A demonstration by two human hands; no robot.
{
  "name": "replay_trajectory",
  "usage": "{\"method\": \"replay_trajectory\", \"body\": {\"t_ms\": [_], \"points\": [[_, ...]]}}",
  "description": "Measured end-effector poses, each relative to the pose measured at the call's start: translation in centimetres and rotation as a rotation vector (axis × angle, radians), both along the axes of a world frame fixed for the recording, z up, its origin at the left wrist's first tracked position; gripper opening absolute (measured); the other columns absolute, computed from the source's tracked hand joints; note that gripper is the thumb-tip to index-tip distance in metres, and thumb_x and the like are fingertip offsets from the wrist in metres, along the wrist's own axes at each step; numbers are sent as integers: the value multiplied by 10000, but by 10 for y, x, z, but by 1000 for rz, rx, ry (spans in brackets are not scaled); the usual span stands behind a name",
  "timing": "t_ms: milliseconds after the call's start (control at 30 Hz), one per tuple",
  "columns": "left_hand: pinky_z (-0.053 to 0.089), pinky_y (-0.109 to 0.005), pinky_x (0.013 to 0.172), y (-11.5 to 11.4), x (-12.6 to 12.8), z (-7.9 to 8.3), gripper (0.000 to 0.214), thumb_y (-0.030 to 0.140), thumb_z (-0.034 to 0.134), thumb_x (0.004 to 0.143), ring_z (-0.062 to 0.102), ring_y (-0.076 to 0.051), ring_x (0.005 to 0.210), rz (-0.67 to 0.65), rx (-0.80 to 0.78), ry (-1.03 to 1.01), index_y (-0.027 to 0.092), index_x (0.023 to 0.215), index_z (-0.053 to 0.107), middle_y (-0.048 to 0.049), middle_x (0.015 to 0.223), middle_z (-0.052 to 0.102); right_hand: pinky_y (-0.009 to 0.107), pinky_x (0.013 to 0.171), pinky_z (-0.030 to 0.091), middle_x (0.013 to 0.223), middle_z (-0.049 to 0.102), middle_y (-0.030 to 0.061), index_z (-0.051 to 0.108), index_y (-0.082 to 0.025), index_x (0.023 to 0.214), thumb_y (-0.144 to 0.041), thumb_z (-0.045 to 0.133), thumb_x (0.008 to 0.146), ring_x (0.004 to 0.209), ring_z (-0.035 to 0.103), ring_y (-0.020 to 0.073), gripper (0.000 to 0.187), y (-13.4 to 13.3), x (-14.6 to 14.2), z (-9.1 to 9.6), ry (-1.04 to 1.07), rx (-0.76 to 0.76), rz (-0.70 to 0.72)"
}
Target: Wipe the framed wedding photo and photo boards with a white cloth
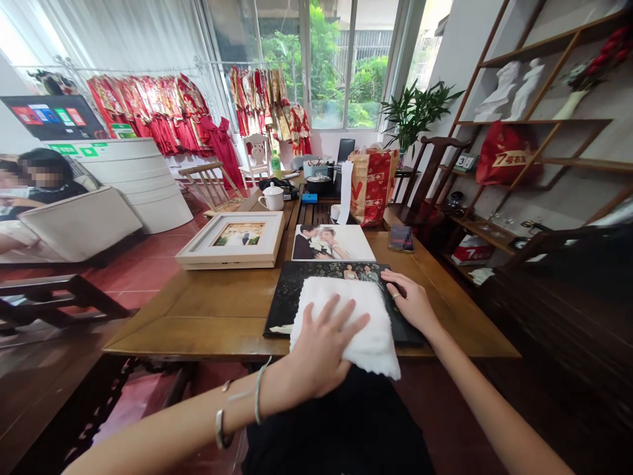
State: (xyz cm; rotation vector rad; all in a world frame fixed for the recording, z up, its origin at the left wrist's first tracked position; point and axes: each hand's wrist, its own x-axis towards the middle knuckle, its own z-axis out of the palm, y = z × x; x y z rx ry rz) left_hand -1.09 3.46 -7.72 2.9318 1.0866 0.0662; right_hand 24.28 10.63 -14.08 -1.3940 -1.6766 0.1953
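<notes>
Beneath my hands a dark photo panel (283,290) lies flat at the table's front edge, with two small figures printed near its top. A white cloth (366,300) covers much of its middle and droops over the near edge. My left hand (324,340) rests on the cloth, fingers spread and palm down. On the panel's right part lies my right hand (411,298), fingers stretched out towards the printed figures, a ring on one finger. Just behind the panel is a lighter photo print (353,244) of a couple.
The wooden table (208,323) also bears a framed photo (232,241) at the left, a white lidded mug (273,196), a phone (400,238) and a red-and-brown paper bag (373,188). Chairs stand on both sides. People sit on a sofa (93,218) at the far left.
</notes>
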Motion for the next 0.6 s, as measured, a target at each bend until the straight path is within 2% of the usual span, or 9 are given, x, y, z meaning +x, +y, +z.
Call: {"method": "replay_trajectory", "body": {"t_ms": [100, 300, 400, 500, 600], "points": [[258, -654, 1007, 21, 5, 3, 741, 255, 512, 795, 142, -342, 1392, 30, 22, 2, 325, 1461, 195, -36, 1539, 196, 468, 1006, 439, 1135, 687, 121, 702, -173, 1001, -244, 464, 834, 1120, 610, 258, 299, -4, 2, 1, -2, -8, -4], [257, -670, 996, 83, 19, 2, 670, 241, 484, 829, 179, -346, 1378, 152, 41, 5, 282, 1455, 251, -50, 1529, 228, 450, 1014, 435, 1145, 684, 113, 701, -178, 1012, -246, 460, 839, 1140, 599, 252, 304, -13, 3, -1, -1, -20, -5], [242, -685, 993, 102, 18, 2, 655, 240, 470, 838, 180, -344, 1379, 196, 31, 1, 280, 1454, 252, -50, 1528, 229, 459, 1014, 432, 1152, 680, 118, 701, -172, 1019, -246, 459, 840, 1140, 598, 257, 310, -13, 2, -1, -6, -24, -5], [233, -680, 1002, 99, 14, 2, 662, 216, 467, 826, 169, -339, 1385, 197, 28, -9, 280, 1452, 259, -50, 1528, 229, 462, 1011, 434, 1149, 680, 124, 703, -163, 1016, -249, 459, 839, 1133, 602, 263, 314, -12, 2, 1, -1, -23, -5], [218, -674, 1013, 70, 7, 2, 704, 182, 476, 787, 147, -338, 1392, 194, 24, -25, 283, 1450, 263, -47, 1532, 218, 462, 1012, 433, 1135, 688, 116, 708, -174, 1009, -250, 464, 837, 1131, 604, 261, 307, -11, 3, 2, 6, -16, -6]]}}
